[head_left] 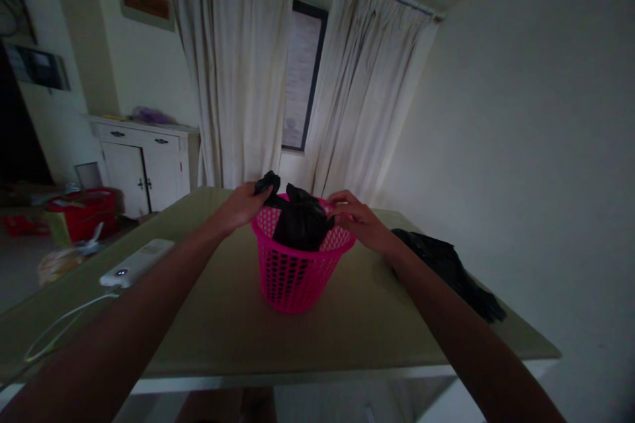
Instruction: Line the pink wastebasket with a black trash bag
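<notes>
In the head view, the basket [297, 281] stands upright near the middle of the bench [223, 340], with a black bag [302, 225] bunched inside its mouth. The left hand [245, 205] grips a gathered end of the bag above the left rim. The right hand [357, 217] has its fingers closed together on another bit of the bag, just at the right rim.

The plastic looks thin, so a hard pull on one side could tear it or drag it off centre. The basket appears light; uneven tugging might tip or slide it, as neither hand seems to steady it. The bag could also snag on the perforated wall. Black plastic [441, 268] lies by the bench's right edge, under the right forearm's path, where a sweep could knock it off.

The white box [136, 263] beside the cable [74, 310] bears a round mark, but I cannot make out any brand, label or writing anywhere.
</notes>
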Tool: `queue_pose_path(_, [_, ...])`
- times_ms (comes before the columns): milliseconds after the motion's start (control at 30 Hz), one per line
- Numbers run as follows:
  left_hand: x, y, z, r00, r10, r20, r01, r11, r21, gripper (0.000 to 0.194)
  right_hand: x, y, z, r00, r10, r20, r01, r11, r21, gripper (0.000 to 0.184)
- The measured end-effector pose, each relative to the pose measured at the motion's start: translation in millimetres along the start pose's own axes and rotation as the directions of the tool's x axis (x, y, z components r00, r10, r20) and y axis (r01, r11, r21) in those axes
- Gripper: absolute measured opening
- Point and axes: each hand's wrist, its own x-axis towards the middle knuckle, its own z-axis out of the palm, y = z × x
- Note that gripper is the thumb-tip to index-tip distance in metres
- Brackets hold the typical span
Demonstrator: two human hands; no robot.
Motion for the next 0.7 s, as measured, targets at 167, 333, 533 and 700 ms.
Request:
queue_pose_path(167, [-6.7, -27.2, -18.4, 0.991, 0.074, -0.111, -0.031, 0.937, 0.349, 0.039, -24.9, 5.3, -11.6, 0.993, 0.119, 0.015, -0.12, 0.99, 0.078, 0.035])
queue_pose_path(333, [-14.0, -30.2, -14.5, 0.994, 0.096, -0.054, -0.077, 0.955, 0.288, 0.035, -7.9, 0.5, 5.6, 0.941, 0.25, -0.227, -0.215, 0.962, 0.169, 0.042])
queue_pose_path(533, [-36.1, 3.6, 5.3, 0.885, 0.451, -0.114, -0.417, 0.878, 0.234, 0.045, 21.6, -8.9, 29.9, 0.881, 0.39, -0.268, -0.282, 0.888, 0.363, 0.041])
queue_pose_path(700, [-41.5, 32.5, 34.3, 0.85, 0.493, 0.186, -0.527, 0.8, 0.286, 0.023, 40.5, -22.1, 41.0, 0.899, 0.377, -0.224, -0.272, 0.88, 0.389, 0.036])
